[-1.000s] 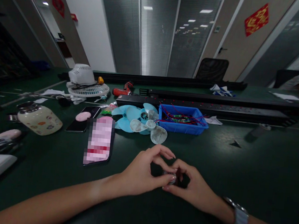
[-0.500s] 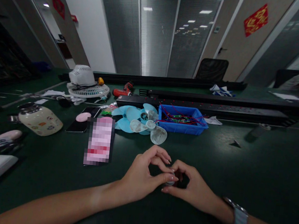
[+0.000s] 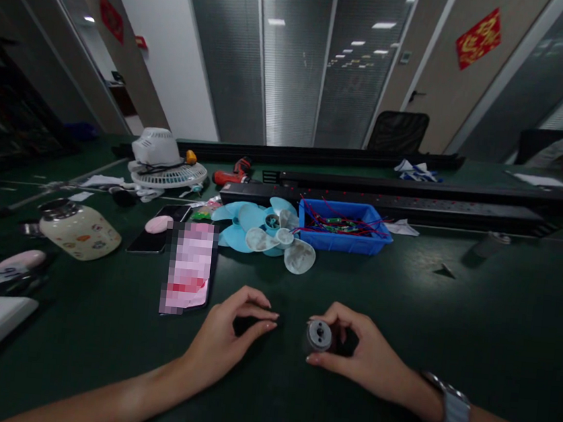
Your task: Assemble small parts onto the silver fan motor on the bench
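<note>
"Grey metal cylinder [image 3: 319, 336], where?"
"Gripped in the right hand [image 3: 372, 356], top edge exposed."
"Room?"
"Bare green tabletop [image 3: 289, 358] between the hands. The left hand [image 3: 219, 338] has come off the cylinder since the earlier frame."
"Holding anything?"
"Fingertips nearly meet; I can't tell."
"Beyond the hands?"
"Fan blades [image 3: 235, 234], then the blue tray [image 3: 341, 243]."
</note>
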Action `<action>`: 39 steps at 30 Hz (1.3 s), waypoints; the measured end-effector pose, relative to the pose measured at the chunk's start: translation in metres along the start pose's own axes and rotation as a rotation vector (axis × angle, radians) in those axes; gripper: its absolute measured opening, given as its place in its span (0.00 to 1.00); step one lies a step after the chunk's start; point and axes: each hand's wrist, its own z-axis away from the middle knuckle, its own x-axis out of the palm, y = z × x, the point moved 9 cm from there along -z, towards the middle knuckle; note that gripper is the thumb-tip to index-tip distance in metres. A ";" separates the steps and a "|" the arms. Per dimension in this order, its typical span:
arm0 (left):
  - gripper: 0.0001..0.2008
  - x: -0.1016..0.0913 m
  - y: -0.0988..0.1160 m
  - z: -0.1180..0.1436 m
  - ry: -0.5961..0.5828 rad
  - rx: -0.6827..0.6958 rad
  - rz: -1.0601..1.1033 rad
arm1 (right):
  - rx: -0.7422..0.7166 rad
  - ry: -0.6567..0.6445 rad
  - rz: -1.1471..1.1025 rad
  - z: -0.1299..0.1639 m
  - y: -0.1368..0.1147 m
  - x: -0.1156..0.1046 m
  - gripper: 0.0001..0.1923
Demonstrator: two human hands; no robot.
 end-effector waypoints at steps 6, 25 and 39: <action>0.18 0.001 -0.007 0.000 -0.020 0.053 -0.190 | 0.008 -0.004 -0.007 -0.001 0.000 0.000 0.18; 0.10 0.044 0.071 -0.022 0.002 0.183 0.152 | -0.072 0.042 0.007 0.000 -0.003 -0.003 0.17; 0.11 0.046 0.079 -0.025 -0.196 0.234 0.089 | -0.051 0.020 0.021 0.000 0.000 -0.001 0.17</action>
